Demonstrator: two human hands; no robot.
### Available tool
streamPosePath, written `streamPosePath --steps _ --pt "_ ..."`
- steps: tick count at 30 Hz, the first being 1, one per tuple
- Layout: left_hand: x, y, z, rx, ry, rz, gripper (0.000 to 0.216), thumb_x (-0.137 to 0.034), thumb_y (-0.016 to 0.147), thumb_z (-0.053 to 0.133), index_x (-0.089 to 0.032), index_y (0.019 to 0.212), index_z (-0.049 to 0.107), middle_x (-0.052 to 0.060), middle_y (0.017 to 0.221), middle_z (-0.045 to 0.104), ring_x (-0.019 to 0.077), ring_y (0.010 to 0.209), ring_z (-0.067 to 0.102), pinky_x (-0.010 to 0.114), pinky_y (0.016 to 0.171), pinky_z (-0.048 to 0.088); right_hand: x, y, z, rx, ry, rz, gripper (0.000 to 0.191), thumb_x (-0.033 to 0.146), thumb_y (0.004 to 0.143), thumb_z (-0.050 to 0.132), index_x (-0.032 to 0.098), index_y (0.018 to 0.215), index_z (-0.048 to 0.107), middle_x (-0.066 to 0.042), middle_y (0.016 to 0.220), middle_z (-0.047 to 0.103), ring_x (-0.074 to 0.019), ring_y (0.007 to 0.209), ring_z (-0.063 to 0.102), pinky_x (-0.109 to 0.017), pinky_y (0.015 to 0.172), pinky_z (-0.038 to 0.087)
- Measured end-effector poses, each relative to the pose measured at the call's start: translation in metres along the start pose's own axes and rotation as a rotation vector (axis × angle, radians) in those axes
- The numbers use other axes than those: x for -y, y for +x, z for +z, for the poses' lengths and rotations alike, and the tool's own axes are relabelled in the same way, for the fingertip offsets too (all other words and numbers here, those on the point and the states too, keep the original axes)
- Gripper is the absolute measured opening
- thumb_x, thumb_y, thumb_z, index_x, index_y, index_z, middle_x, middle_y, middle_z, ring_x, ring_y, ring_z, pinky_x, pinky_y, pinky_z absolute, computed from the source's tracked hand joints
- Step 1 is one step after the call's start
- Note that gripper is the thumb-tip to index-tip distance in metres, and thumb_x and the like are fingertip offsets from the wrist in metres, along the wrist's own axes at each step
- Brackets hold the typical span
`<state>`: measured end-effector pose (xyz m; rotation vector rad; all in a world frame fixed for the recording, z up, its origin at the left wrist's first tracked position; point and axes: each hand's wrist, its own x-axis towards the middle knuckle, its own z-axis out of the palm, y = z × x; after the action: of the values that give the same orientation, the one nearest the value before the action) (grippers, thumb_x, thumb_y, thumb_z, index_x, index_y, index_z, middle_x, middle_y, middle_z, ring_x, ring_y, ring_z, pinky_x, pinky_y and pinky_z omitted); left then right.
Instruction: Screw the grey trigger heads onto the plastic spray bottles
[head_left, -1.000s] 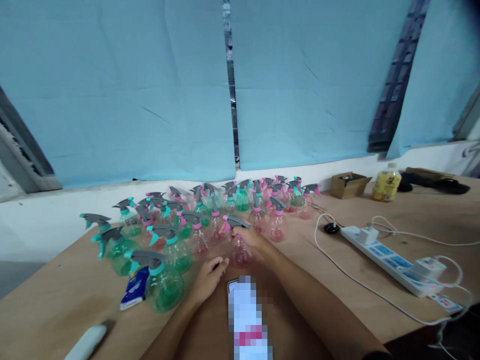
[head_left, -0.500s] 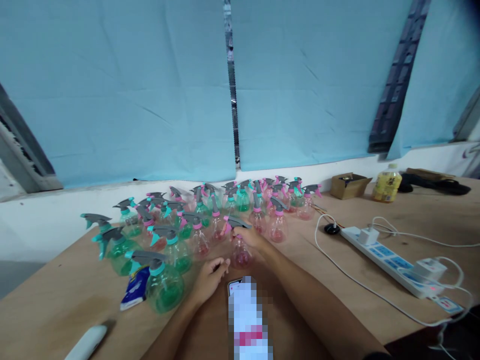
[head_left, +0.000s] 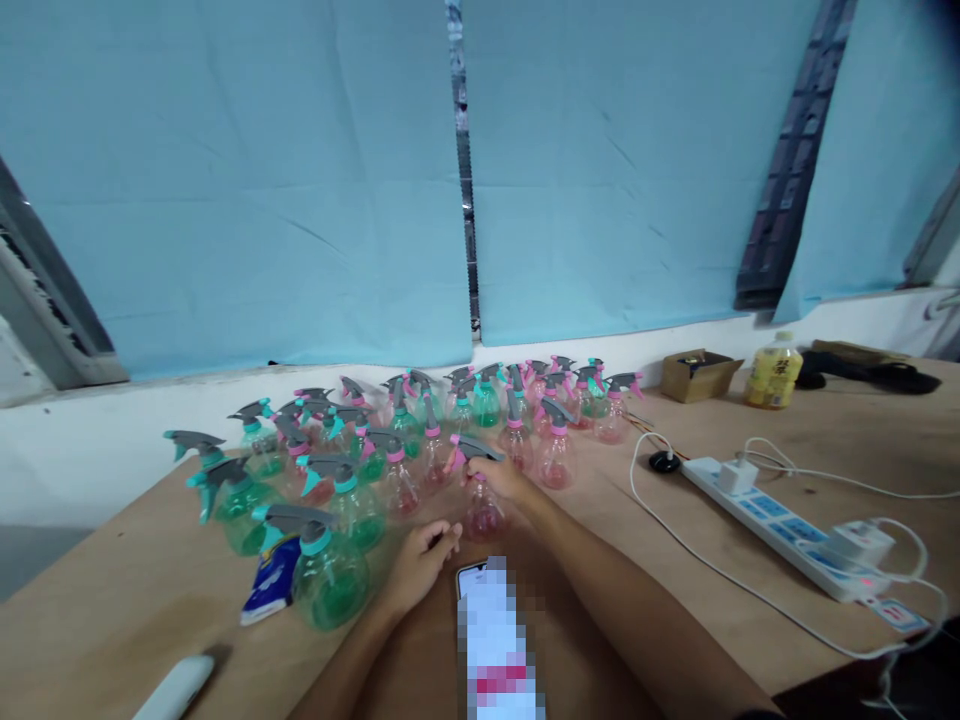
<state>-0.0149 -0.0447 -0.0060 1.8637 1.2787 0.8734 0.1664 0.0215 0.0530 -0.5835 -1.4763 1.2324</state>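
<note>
A pink spray bottle (head_left: 485, 519) with a clear pinkish body stands upright on the wooden table. My right hand (head_left: 495, 474) wraps round its neck, just under the grey and pink trigger head. Just left of that bottle, my left hand (head_left: 424, 562) rests low by the table, its fingers loosely curled and slightly apart, with nothing visible in them. A phone (head_left: 471, 577) lies in front of both hands, its screen mostly blurred out. Close on the left is a green spray bottle (head_left: 331, 588) with a turquoise collar, touched by neither hand.
Several more pink and green spray bottles (head_left: 555, 462) stand in rows behind my hands. A blue packet (head_left: 271, 582) lies at left. To the right are a power strip (head_left: 780, 528) with white cables, a cardboard box (head_left: 699, 380) and a bottle with yellow contents (head_left: 773, 375).
My left fingers have parted slightly. My right hand keeps its grip on the same spray bottle, which has barely moved. The whole view has shifted slightly.
</note>
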Motion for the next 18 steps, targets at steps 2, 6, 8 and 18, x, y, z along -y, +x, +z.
streamPosePath --steps 2,6,8,18 --pt "0.000 0.000 0.000 0.005 -0.003 0.001 0.049 -0.060 0.087 0.046 -0.018 0.065 0.056 -0.003 0.058 0.050 0.0136 0.058 0.047 0.023 0.057 0.034 -0.001 0.001 0.000 0.014 0.008 -0.017 0.032 0.018 0.063 0.050 0.019 0.085 0.073 0.000 0.067 0.065 -0.0131 0.058 0.054 -0.024 0.059 0.045" --pt "0.001 -0.001 0.000 0.012 -0.004 0.003 0.049 -0.060 0.088 0.046 -0.018 0.066 0.057 -0.003 0.059 0.050 0.0135 0.058 0.047 0.023 0.057 0.034 -0.005 0.003 -0.001 0.046 -0.010 -0.032 0.029 0.018 0.064 0.049 0.018 0.083 0.072 -0.001 0.069 0.065 -0.0127 0.057 0.054 -0.025 0.058 0.045" --pt "0.001 0.000 0.000 0.016 -0.001 0.008 0.049 -0.060 0.088 0.045 -0.018 0.066 0.057 -0.003 0.059 0.051 0.0136 0.058 0.047 0.023 0.057 0.034 -0.008 0.003 -0.002 0.016 -0.055 -0.034 0.031 0.017 0.066 0.049 0.019 0.087 0.071 0.000 0.068 0.064 -0.0129 0.058 0.054 -0.025 0.060 0.045" --pt "0.003 0.000 0.001 0.011 0.007 0.022 0.048 -0.058 0.089 0.046 -0.018 0.066 0.058 -0.002 0.059 0.053 0.0137 0.058 0.049 0.023 0.058 0.035 -0.031 -0.006 0.003 -0.443 -0.487 -0.370 0.058 0.021 0.080 0.057 0.019 0.136 0.042 -0.010 0.113 0.062 -0.0215 0.101 0.061 -0.036 0.090 0.048"
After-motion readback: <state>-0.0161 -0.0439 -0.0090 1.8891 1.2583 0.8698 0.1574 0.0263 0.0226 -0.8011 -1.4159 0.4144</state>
